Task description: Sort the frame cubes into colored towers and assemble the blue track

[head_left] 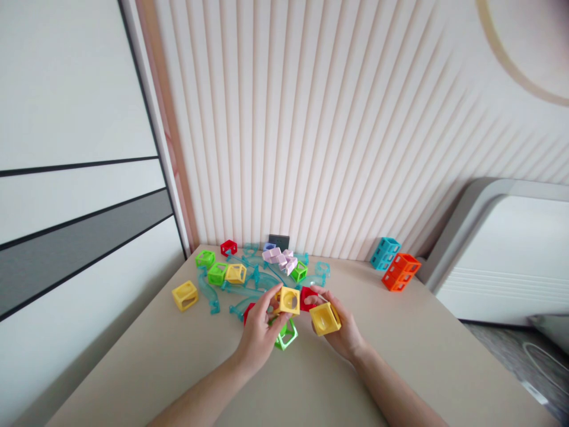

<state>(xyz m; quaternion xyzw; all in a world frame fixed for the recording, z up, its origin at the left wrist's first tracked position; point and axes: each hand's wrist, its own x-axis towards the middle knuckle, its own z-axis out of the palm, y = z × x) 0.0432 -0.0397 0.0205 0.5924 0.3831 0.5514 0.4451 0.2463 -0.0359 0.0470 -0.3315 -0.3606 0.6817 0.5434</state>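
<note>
My left hand pinches a yellow hollow cube with a round hole in its face, held just above the beige table. My right hand grips a second yellow cube tilted toward me. Between the two cubes a red cube shows, touching my right fingertips. A light green cube lies under my left fingers, and another red piece peeks out behind my left hand.
Translucent teal track pieces, green cubes, yellow cubes, a red cube and lilac pieces lie scattered near the ribbed wall. A teal block stack and an orange block stack stand at the far right.
</note>
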